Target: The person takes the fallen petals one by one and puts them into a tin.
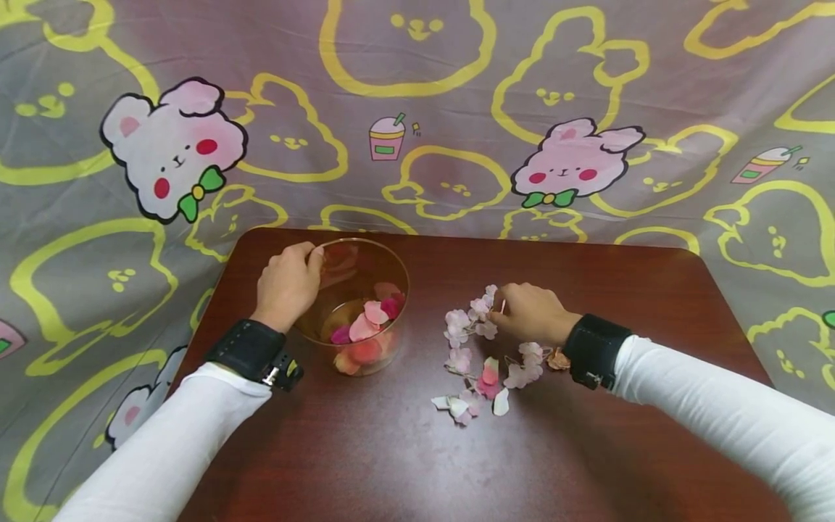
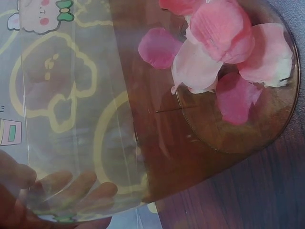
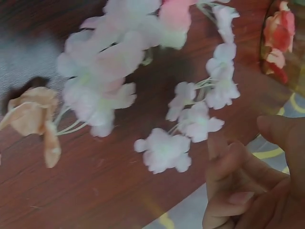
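A clear glass bowl point(image 1: 355, 304) stands on the dark wooden table point(image 1: 587, 449) at left of centre. It holds several pink and red petals point(image 1: 368, 322) point(image 2: 214, 52). My left hand point(image 1: 312, 255) grips the bowl's far left rim; its fingers point(image 2: 71, 191) show through the glass wall point(image 2: 71, 95). My right hand point(image 1: 505, 308) point(image 3: 238, 157) rests among a loose string of pale pink blossoms point(image 1: 470, 341) point(image 3: 190, 119), with its fingers curled. It pinches a thin pale flower piece point(image 1: 502, 305) at its tips.
A tan dried blossom point(image 1: 558, 358) point(image 3: 33, 114) lies by my right wrist. More loose petals point(image 1: 470, 402) lie nearer the front. A cartoon-printed cloth point(image 1: 417, 109) hangs behind and round the table. Black wrist straps point(image 1: 251, 348) sit over white sleeves.
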Action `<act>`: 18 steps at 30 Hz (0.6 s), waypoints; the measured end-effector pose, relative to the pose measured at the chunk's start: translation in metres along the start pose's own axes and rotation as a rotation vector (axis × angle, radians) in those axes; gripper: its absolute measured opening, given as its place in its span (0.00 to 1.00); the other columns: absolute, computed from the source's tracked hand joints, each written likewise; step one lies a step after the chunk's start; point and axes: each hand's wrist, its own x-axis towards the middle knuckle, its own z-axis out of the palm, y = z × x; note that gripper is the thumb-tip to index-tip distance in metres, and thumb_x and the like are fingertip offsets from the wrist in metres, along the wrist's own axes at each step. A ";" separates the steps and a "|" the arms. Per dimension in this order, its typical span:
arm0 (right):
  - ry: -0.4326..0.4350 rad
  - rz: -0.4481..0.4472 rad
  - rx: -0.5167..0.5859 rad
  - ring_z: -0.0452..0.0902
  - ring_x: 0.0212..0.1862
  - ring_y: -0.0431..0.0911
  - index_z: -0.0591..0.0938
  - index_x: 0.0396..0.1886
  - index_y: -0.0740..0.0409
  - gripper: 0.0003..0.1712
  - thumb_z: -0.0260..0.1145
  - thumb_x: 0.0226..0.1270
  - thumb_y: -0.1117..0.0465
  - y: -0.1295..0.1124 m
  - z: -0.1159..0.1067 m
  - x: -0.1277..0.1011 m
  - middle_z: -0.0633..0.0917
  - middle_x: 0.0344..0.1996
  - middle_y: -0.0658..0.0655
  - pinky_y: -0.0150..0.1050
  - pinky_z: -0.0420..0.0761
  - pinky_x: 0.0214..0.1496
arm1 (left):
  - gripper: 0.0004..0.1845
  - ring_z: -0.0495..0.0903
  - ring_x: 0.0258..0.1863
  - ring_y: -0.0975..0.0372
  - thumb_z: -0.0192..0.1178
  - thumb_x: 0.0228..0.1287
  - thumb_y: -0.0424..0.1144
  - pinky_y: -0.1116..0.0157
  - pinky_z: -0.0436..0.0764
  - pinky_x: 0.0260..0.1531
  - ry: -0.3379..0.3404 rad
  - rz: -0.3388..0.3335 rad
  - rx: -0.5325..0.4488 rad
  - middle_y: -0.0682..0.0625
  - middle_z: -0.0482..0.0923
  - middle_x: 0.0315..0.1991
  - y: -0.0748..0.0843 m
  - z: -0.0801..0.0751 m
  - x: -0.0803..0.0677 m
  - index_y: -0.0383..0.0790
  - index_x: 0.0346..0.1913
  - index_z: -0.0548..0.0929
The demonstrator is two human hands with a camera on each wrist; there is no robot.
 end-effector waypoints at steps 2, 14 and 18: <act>-0.010 0.014 -0.009 0.75 0.26 0.44 0.85 0.43 0.57 0.15 0.68 0.69 0.50 0.006 0.002 0.000 0.86 0.30 0.52 0.36 0.72 0.26 | 0.21 0.82 0.47 0.34 0.43 0.81 0.47 0.38 0.76 0.42 -0.003 0.001 0.002 0.33 0.83 0.44 0.000 0.000 0.000 0.35 0.51 0.81; -0.122 0.128 -0.070 0.79 0.33 0.47 0.84 0.45 0.61 0.13 0.69 0.68 0.56 0.050 -0.005 -0.006 0.86 0.33 0.56 0.43 0.79 0.35 | 0.20 0.83 0.45 0.35 0.43 0.81 0.47 0.39 0.75 0.39 0.004 0.003 0.002 0.34 0.83 0.40 0.000 0.001 0.001 0.36 0.47 0.81; -0.133 0.140 -0.109 0.80 0.33 0.48 0.84 0.43 0.62 0.12 0.70 0.66 0.59 0.061 -0.006 -0.010 0.86 0.31 0.56 0.45 0.78 0.36 | 0.20 0.83 0.46 0.34 0.43 0.81 0.47 0.39 0.75 0.40 0.008 0.004 0.000 0.34 0.83 0.40 0.000 0.001 0.001 0.36 0.47 0.81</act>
